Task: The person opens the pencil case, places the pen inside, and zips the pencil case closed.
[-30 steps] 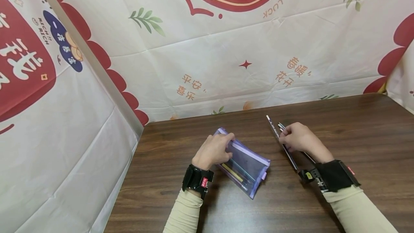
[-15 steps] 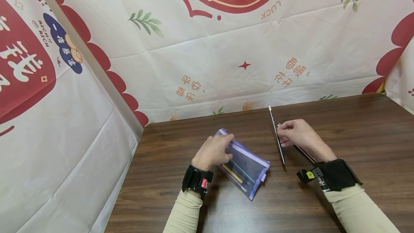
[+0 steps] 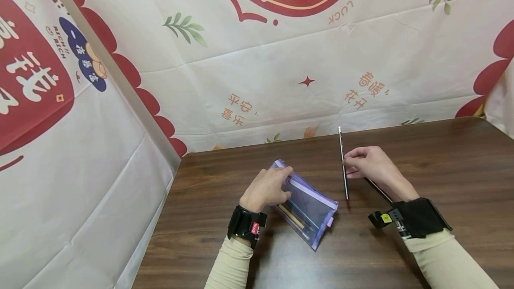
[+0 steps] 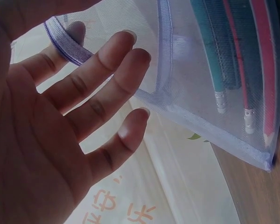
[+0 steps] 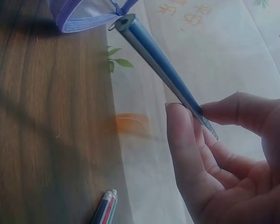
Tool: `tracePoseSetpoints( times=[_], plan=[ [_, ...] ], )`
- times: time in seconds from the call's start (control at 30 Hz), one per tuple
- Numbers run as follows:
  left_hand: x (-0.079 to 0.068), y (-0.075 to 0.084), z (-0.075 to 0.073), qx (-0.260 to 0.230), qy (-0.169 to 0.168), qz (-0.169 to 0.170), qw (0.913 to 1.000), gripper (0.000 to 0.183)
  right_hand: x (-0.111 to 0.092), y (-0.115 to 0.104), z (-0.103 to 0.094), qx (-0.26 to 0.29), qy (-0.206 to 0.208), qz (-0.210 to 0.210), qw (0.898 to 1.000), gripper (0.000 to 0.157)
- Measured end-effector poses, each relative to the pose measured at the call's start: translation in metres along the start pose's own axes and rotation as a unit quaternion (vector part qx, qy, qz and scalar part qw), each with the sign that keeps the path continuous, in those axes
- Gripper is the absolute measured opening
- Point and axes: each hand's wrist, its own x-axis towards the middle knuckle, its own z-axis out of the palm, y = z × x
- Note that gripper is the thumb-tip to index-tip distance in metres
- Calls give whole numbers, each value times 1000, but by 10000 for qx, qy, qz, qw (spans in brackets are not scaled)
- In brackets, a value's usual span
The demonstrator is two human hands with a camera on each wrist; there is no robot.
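Observation:
A translucent mesh pencil pouch [image 3: 311, 211] with purple edging lies slanted in the middle of the table. My left hand [image 3: 267, 186] grips its upper left part; in the left wrist view a fingertip hooks its purple-trimmed edge [image 4: 67, 44]. Through the mesh show a teal pencil [image 4: 207, 51], a pink pencil [image 4: 266, 70] and other slim items. To the pouch's right, my right hand [image 3: 371, 166] pinches a dark pencil [image 5: 161, 65] between thumb and fingers, raised off the table. Its unsharpened end points toward the pouch.
A few more pencils [image 5: 105, 207] lie together on the wooden table [image 3: 449, 168] beneath my right hand, partly hidden by it in the head view. A printed white cloth [image 3: 281, 88] hangs behind the table, another [image 3: 92, 168] on the left.
My right hand has lifted the pencil away from the others and swung it more upright, its lower end now nearer the pouch. The left hand and pouch have hardly moved.

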Motion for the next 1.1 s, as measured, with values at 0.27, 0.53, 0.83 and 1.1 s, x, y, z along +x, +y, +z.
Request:
tracePoseSetpoints(
  times=[0.27, 0.53, 0.83, 1.1],
  plan=[
    [0, 0, 2, -21, -47, -10, 10000, 32, 8, -6, 10, -83, -42, -38, 9999, 31],
    [1, 1, 1, 2, 9, 38, 10000, 33, 14, -8, 17, -9, -56, -122, 9999, 30],
    [0, -1, -2, -18, 5, -4, 10000, 32, 20, -9, 21, -116, -177, -98, 9997, 29],
    [0, 1, -1, 0, -21, 44, 10000, 33, 16, -11, 25, -244, -319, -28, 9992, 28]
  ],
)
